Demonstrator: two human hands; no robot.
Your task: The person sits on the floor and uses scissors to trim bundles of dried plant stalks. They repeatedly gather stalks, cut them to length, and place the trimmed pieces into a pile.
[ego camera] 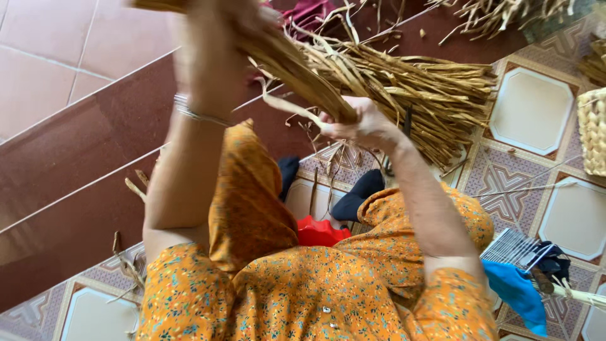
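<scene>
We hold a long bundle of dried straw-coloured fibre strands (379, 82) up in front of us, above the patterned tiled floor (533, 110). Our right hand (363, 126) is closed tight around the bundle where the strands gather into a narrow neck, and from there they fan out loosely to the right of that hand. Our left hand (211, 38) is raised further up the bundle near the top edge of the view; it is blurred, so we cannot tell how it grips. The strands look light, dry and brittle, stiff enough to hold a line but apt to split and shed, as loose bits lie below the bundle. We judge the gathered neck the soundest hold. A woven basket (593, 129) stands well to the right of the bundle.
</scene>
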